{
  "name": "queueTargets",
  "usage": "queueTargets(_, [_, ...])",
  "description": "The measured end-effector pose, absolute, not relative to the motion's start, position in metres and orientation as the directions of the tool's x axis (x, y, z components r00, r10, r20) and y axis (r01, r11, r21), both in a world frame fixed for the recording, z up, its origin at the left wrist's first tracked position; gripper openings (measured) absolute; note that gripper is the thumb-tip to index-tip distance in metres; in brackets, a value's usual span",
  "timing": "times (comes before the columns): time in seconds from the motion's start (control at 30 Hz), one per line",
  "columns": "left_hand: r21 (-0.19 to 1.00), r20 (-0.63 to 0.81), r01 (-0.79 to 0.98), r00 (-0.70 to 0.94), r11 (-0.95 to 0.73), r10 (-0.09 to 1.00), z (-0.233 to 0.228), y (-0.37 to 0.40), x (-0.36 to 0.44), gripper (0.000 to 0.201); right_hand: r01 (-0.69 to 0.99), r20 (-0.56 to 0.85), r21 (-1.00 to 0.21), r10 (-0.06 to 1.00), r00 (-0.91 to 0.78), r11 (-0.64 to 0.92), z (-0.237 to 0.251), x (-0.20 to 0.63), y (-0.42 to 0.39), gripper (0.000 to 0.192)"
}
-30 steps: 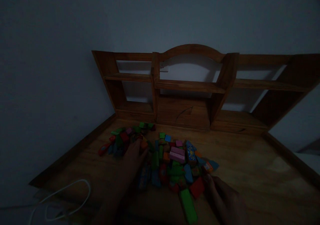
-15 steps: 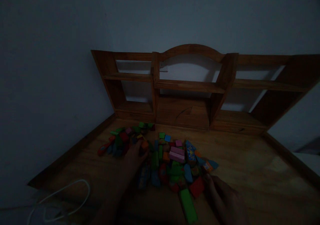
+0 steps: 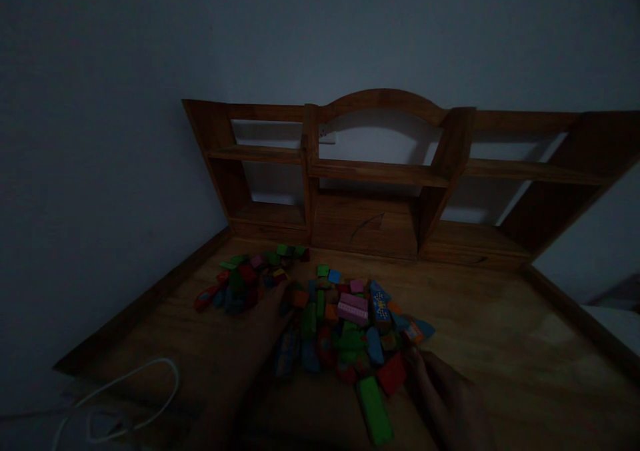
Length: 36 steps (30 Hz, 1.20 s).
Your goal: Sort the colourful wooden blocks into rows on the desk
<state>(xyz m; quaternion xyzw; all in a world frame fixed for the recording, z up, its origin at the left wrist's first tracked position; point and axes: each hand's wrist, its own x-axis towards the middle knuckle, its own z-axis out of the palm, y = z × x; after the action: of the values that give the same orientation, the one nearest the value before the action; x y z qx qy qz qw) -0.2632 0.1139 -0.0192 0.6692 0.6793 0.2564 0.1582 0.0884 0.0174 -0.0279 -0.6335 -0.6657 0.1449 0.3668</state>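
Many painted toy blocks lie in two loose heaps on a wooden tabletop. My left hand (image 3: 267, 314) reaches between them, fingers apart as far as the dim light shows. An orange block (image 3: 300, 299) lies just right of its fingertips, and a yellow-topped block (image 3: 280, 275) is just beyond. My right hand (image 3: 445, 387) rests at the right heap's near edge, fingers curled together; whatever they hold is hidden. Beside it are a red block (image 3: 393, 373) and a long green block (image 3: 375, 411). A pink block (image 3: 353, 309) sits on top of the right heap.
A wooden shelf unit (image 3: 370, 169) stands along the back against the wall. A raised wooden edge (image 3: 145, 297) runs down the left side. At the lower left lies a looped white cable (image 3: 173, 371). A wall socket (image 3: 327, 135) shows through the shelf.
The orange block that was at my left fingertips now lies to their right, let go. My left hand has drawn slightly left. My right hand has hardly moved.
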Motion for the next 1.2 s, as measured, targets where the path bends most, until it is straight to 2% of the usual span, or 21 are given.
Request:
queueTargets(0.07, [0.556,0.13,0.829,-0.015,-0.061,0.991,-0.02,0.112,-0.263,0.065,0.742,0.304,-0.652,0.95,0.064,0.159,-0.028,0.089,0.017,0.056])
queueTargets(0.17, [0.549,0.126,0.832,0.016,-0.083,0.992,-0.019,0.109,-0.263,0.057,0.743,0.307,-0.65,0.95,0.06,0.163,-0.03,0.09,0.018,0.056])
queueTargets(0.3, [0.559,0.129,0.826,0.005,-0.077,0.992,-0.018,0.11,-0.264,0.051,0.739,0.325,-0.651,0.943,0.065,0.173,-0.032,0.09,0.019,0.056])
queueTargets(0.57, [0.594,0.155,0.804,-0.072,-0.035,0.985,-0.017,0.114,-0.265,0.047,0.767,0.274,-0.618,0.962,0.006,0.172,-0.032,0.096,0.02,0.051])
queueTargets(0.83, [0.596,0.146,0.802,-0.044,-0.052,0.988,-0.02,0.117,-0.268,0.042,0.738,0.273,-0.656,0.961,0.033,0.161,-0.033,0.093,0.019,0.05])
queueTargets(1.1, [0.593,0.189,0.795,0.016,-0.127,0.982,-0.014,0.12,-0.269,0.038,0.736,0.265,-0.657,0.964,0.022,0.164,-0.034,0.094,0.018,0.05])
queueTargets(1.2, [0.594,0.214,0.796,-0.014,-0.119,0.977,-0.013,0.123,-0.273,0.032,0.733,0.264,-0.661,0.964,0.025,0.162,-0.03,0.092,0.017,0.051])
